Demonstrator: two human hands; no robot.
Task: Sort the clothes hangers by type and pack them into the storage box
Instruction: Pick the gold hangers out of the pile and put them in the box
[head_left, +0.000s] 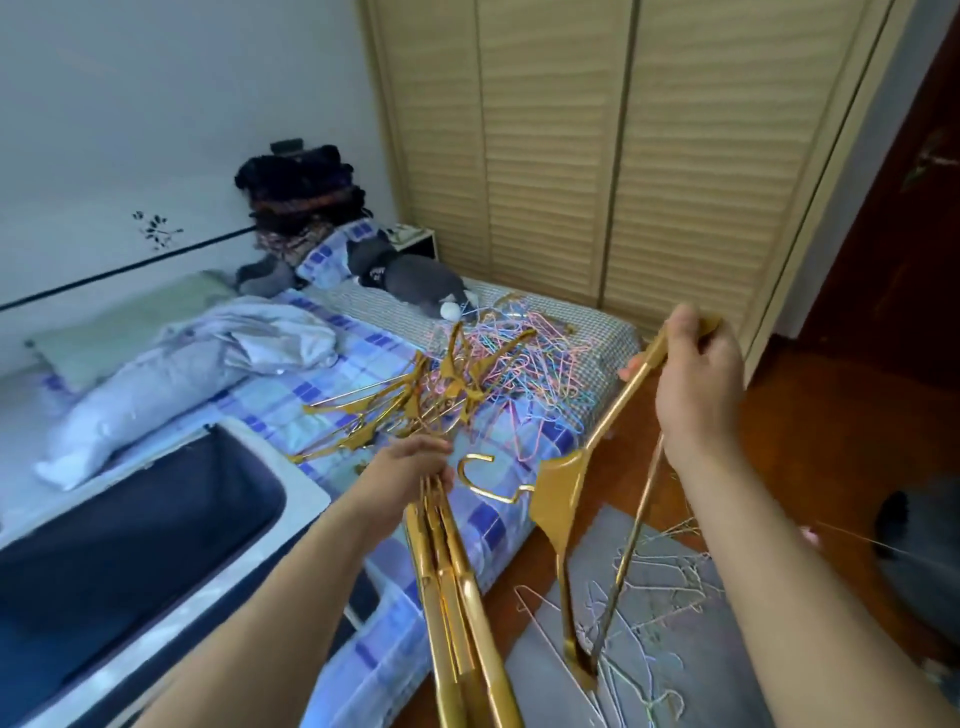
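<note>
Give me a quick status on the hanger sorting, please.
Left hand grips gold hanger bundle. Right hand holds one gold hanger. Storage box open, tangled pile unsorted.

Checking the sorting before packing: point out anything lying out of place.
Thin wire hangers lie scattered on a grey mat on the floor, off the bed. On the bed, gold hangers are tangled with pastel wire hangers, still unsorted. The storage box looks empty.
</note>
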